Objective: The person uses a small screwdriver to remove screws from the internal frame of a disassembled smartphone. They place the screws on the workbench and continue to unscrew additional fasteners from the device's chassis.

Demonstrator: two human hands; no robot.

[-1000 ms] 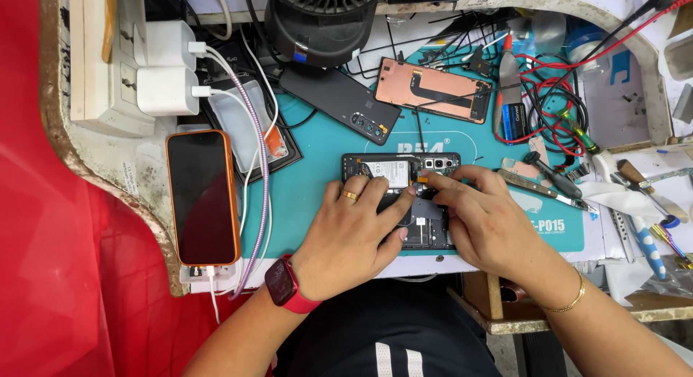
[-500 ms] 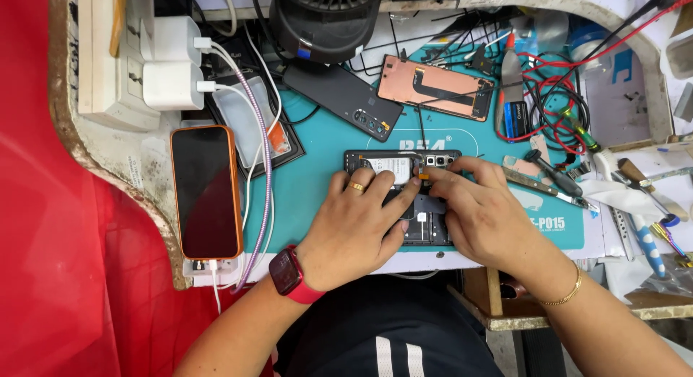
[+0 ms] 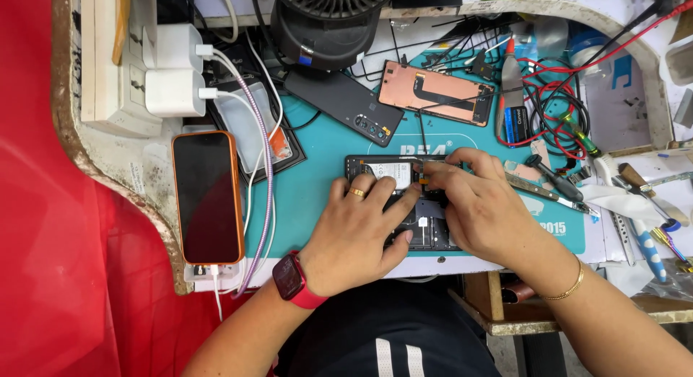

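**Both hands on an opened phone**

An orange phone (image 3: 207,196) lies at the tabletop's left edge. On the teal mat (image 3: 317,182), your left hand (image 3: 357,236) presses flat on the opened phone (image 3: 404,204), grip released. Your right hand (image 3: 480,207) pinches at its upper end; what it grips, you cannot tell.

Left hand (image 3: 357,236) has a gold ring and red smartwatch (image 3: 294,279), right hand (image 3: 480,207) a thin gold bangle (image 3: 567,283); bare forearms, dark clothes.

Left hand (image 3: 361,236) and right hand (image 3: 480,204) side by side, fingers curled down.
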